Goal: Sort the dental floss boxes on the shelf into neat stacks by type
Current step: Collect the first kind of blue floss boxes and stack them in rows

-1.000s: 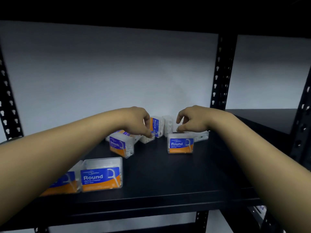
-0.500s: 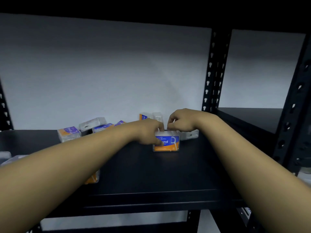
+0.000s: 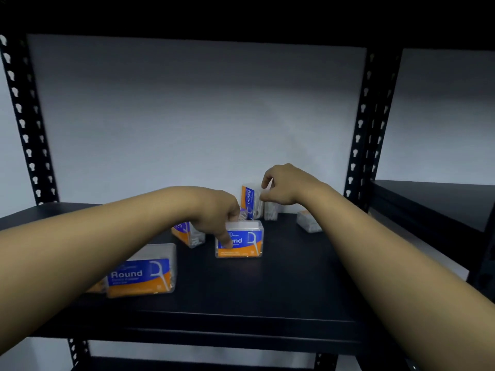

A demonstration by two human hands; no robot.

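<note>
Several clear floss boxes with blue-and-orange labels lie on the black shelf [image 3: 267, 290]. My left hand [image 3: 214, 212] grips the middle "Round" box [image 3: 245, 241], thumb on its front label and fingers over its top left. Behind it an upright "Round" box [image 3: 248, 198] stands beside a clear box [image 3: 271, 210]. My right hand [image 3: 285, 186] hovers just right of that upright box's top, thumb and forefinger apart, holding nothing. Another "Round" box [image 3: 142, 275] lies at the front left. A tilted box [image 3: 187, 234] sits behind my left wrist.
A clear box [image 3: 308, 222] lies turned away at the back right. One more box [image 3: 96, 286] is mostly hidden under my left forearm. Perforated black uprights [image 3: 360, 145] [image 3: 26, 124] frame the bay; a neighbouring shelf [image 3: 428, 199] lies to the right.
My right hand lifted off the boxes at the back and rose beside the upright box. My left hand stays on the middle "Round" box. The camera swung left and closer.
</note>
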